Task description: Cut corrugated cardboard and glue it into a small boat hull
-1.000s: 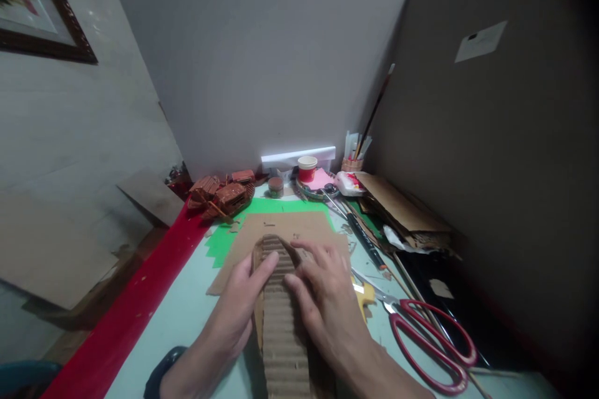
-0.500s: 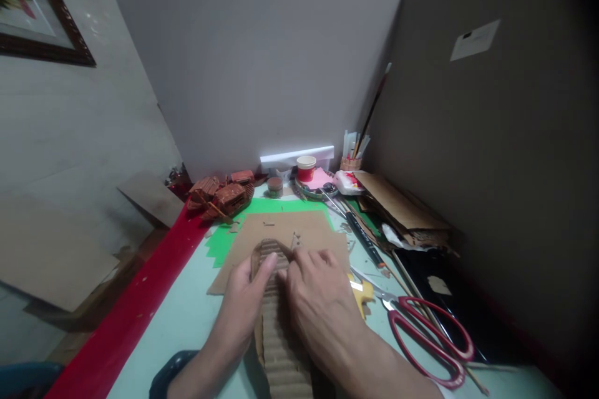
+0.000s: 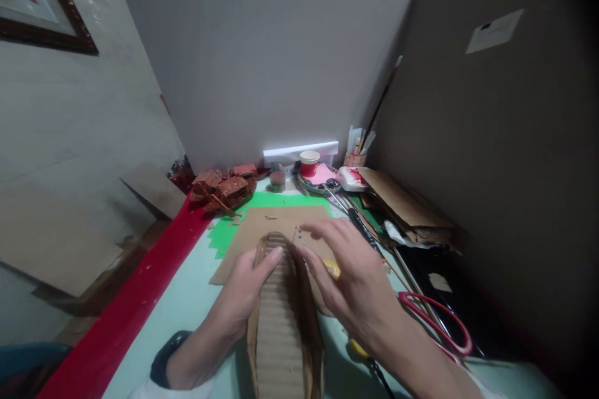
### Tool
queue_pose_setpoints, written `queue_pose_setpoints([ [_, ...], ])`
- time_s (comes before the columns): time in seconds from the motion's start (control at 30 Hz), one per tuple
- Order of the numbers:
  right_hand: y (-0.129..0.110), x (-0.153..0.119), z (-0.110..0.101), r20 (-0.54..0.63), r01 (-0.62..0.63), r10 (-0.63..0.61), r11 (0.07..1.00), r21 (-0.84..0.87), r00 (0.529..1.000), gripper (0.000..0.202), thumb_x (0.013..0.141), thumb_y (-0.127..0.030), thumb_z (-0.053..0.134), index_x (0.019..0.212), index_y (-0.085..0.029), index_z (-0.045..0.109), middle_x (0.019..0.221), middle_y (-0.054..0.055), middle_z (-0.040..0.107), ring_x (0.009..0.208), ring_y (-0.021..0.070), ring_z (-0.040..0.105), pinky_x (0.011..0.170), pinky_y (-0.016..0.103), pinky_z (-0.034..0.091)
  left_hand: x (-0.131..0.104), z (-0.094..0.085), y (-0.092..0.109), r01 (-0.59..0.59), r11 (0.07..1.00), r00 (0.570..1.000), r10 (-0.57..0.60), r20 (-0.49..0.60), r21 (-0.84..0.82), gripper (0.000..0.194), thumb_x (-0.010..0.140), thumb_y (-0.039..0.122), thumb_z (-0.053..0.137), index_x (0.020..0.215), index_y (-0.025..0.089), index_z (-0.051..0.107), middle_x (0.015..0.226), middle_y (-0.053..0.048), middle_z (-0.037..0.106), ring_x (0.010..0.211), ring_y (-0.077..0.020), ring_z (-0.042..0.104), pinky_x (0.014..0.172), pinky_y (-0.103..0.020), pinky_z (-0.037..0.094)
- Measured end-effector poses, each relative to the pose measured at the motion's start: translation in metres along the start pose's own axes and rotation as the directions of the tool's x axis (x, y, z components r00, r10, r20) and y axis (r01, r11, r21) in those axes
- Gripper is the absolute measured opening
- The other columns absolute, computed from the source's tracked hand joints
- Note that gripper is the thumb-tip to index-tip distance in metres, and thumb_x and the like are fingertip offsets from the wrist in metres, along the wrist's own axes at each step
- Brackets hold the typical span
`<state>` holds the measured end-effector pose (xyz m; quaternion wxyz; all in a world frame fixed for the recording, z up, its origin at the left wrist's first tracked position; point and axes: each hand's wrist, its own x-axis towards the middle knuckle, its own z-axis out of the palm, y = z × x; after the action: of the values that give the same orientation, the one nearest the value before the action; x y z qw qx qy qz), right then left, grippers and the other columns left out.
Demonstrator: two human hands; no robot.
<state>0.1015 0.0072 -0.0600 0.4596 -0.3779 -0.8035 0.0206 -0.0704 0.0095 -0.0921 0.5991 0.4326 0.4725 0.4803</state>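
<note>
A boat-shaped piece of corrugated cardboard [image 3: 281,336] with a ridged floor and raised side walls points away from me. My left hand [image 3: 241,290] grips its left wall near the far end, thumb resting over the inside. My right hand [image 3: 358,277] is just right of the far end, fingers apart and bent, with nothing seen in them. Whether its fingertips touch the right wall I cannot tell. Under the far end lies a flat cardboard sheet [image 3: 253,224]. Partly hidden by my right hand is a yellow tool [image 3: 358,349] with a black cord, possibly a glue gun.
Red-handled scissors [image 3: 461,336] lie at right, beside a black tray [image 3: 421,268] and stacked cardboard [image 3: 402,199]. Brown model boats [image 3: 229,190] stand at back left. A red paper cup [image 3: 309,165] and a small jar [image 3: 277,182] are at the back, before a grey panel [image 3: 262,56].
My right hand has let go of the cardboard piece's right wall and moved right, its fingers opening. The left hand keeps its grip. The camera view has tilted slightly down.
</note>
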Motion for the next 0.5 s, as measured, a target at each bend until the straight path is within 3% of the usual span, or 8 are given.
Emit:
queue_pose_setpoints([
  [0.1,0.008,0.006,0.005,0.140,-0.058,0.047,0.996,0.073,0.989,0.020,0.095,-0.016,0.057,0.113,-0.010,0.063,0.102,0.014,0.066,0.096,0.0283,0.058,0.083,0.044,0.049,-0.003,0.003,-0.002,0.009,0.998,0.999,-0.011,0.036,0.068,0.037,0.084,0.045,0.070,0.100,0.011,0.072,0.083,-0.006,0.076,0.080,-0.0214,0.067,0.073,-0.029,0.051],
  [0.2,0.012,0.007,0.008,0.244,-0.084,0.056,0.991,0.108,0.968,0.020,0.093,-0.014,0.057,0.112,-0.013,0.063,0.105,0.012,0.065,0.099,0.0281,0.056,0.087,0.044,0.046,-0.003,0.003,-0.004,-0.030,0.991,0.997,0.020,0.075,0.127,0.038,0.083,0.047,0.071,0.098,0.013,0.074,0.085,-0.005,0.076,0.087,-0.0230,0.066,0.076,-0.028,0.049],
  [0.5,0.015,0.006,0.011,0.252,-0.004,-0.023,0.994,0.109,0.968,0.024,0.085,-0.006,0.052,0.106,-0.016,0.057,0.098,0.008,0.067,0.091,0.0236,0.056,0.079,0.036,0.039,-0.005,0.006,-0.003,-0.057,0.959,0.993,0.025,0.116,0.279,0.029,0.089,0.039,0.061,0.094,0.013,0.073,0.082,-0.004,0.072,0.089,-0.0241,0.060,0.078,-0.029,0.045],
])
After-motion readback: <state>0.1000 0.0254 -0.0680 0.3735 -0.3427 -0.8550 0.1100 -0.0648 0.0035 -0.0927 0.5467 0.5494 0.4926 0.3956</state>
